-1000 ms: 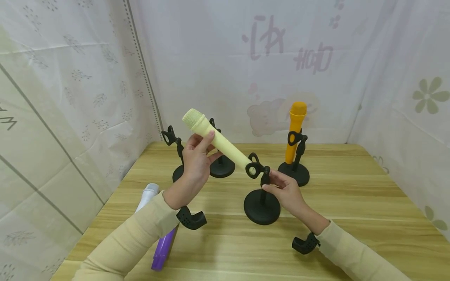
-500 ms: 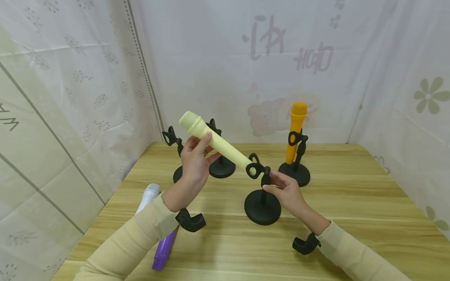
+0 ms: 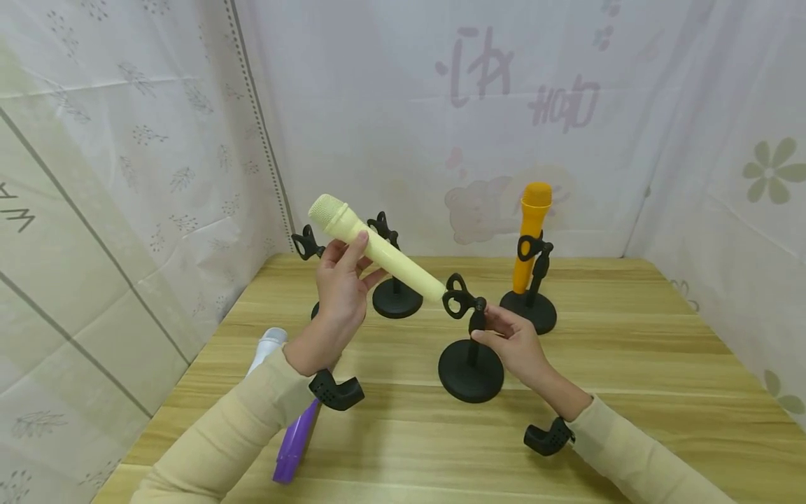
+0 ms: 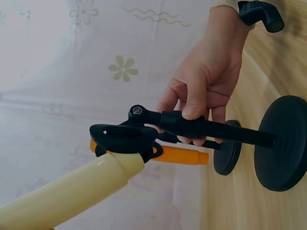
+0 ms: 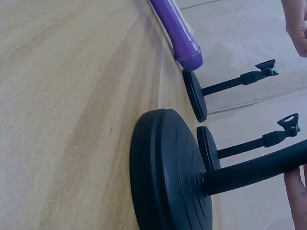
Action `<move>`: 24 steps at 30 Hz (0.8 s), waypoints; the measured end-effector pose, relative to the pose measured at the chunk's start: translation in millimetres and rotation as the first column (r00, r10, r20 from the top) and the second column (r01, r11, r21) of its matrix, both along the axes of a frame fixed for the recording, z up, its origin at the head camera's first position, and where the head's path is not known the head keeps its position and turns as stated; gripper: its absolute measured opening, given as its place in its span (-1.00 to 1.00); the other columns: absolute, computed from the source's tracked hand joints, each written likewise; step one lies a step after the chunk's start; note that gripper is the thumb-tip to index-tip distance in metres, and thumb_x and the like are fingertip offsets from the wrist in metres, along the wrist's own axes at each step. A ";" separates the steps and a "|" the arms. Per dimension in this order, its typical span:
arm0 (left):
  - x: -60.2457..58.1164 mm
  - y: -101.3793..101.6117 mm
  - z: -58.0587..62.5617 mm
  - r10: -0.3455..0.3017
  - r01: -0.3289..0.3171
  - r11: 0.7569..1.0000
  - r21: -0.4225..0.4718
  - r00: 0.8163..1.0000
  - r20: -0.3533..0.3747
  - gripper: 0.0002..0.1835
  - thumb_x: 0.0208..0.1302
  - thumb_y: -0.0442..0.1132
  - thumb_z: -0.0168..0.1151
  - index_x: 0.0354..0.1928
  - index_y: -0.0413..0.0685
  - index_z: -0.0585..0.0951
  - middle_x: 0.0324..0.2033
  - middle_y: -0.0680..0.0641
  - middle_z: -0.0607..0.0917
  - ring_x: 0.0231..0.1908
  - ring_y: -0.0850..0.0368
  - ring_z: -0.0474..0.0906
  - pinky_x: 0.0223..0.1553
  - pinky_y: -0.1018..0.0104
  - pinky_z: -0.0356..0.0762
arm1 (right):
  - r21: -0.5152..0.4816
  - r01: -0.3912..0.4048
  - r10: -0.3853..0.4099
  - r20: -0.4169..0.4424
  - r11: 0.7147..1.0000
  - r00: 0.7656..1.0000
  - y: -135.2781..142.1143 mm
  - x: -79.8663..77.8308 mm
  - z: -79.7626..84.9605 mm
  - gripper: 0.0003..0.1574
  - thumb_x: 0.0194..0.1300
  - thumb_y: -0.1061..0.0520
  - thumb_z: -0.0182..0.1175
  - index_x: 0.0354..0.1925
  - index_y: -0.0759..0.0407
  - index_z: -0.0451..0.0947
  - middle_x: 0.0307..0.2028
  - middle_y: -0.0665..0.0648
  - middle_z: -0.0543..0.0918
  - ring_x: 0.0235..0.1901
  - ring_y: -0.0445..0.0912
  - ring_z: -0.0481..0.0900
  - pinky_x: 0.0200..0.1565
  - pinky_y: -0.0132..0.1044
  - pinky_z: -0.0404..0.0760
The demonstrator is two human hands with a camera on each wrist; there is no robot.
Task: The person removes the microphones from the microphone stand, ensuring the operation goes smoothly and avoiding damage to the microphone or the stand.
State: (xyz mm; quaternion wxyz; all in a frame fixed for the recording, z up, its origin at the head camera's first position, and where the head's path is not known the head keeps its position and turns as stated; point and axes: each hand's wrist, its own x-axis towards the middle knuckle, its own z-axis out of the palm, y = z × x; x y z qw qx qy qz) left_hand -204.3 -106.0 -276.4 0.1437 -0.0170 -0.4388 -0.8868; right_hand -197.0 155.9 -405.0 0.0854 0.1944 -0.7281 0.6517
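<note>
My left hand (image 3: 343, 283) grips a pale yellow microphone (image 3: 393, 260) around its upper body, the mesh head up to the left and the tail tilted down to the right. That tail end is right at the clip (image 3: 460, 297) of a black microphone stand (image 3: 471, 371), as the left wrist view (image 4: 124, 139) also shows. With thumb and fingers, my right hand (image 3: 513, 346) pinches the stand's upright just under the clip joint. The stand's round base is on the table in front of me.
An orange microphone (image 3: 531, 231) sits in another black stand (image 3: 529, 311) behind to the right. Two more stands, one with its base (image 3: 398, 299) in plain view, are behind my left hand. White (image 3: 267, 348) and purple (image 3: 296, 444) microphones lie at left, partly under my forearm.
My left hand has shifted a little to the left with the yellow microphone, drawing its tail from within the clip's outline back to the clip's edge. The right hand and stand stay put.
</note>
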 end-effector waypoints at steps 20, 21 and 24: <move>-3.4 -16.0 -4.4 0.008 -0.005 0.999 -0.034 0.998 0.068 -0.83 0.30 -0.21 0.31 -0.12 -0.02 0.57 -0.21 -0.01 0.60 -0.30 0.13 0.58 -0.21 0.11 0.66 | -0.019 0.008 -0.007 0.024 1.000 1.000 -0.6 0.8 2.7 -0.46 0.17 0.33 0.37 0.12 0.44 0.51 -0.12 0.17 0.69 -0.13 -0.20 0.63 -0.08 -0.34 0.61; -3.3 -16.7 -5.0 0.005 -0.002 0.999 -0.038 0.997 0.077 -0.83 0.30 -0.20 0.31 -0.12 -0.02 0.58 -0.21 -0.01 0.60 -0.30 0.13 0.59 -0.21 0.11 0.66 | -0.018 0.007 -0.007 0.025 1.000 1.000 -0.5 0.9 3.0 -0.46 0.17 0.33 0.37 0.12 0.44 0.51 -0.11 0.17 0.69 -0.13 -0.20 0.63 -0.08 -0.34 0.61; -3.3 -17.9 -7.1 -0.001 0.007 0.999 -0.049 0.994 0.106 -0.81 0.29 -0.19 0.33 -0.10 -0.04 0.58 -0.20 -0.02 0.61 -0.28 0.12 0.59 -0.20 0.11 0.66 | -0.016 0.009 -0.009 0.033 1.000 0.999 -0.1 1.0 3.7 -0.44 0.17 0.33 0.37 0.13 0.44 0.50 -0.09 0.18 0.69 -0.12 -0.21 0.63 -0.08 -0.35 0.61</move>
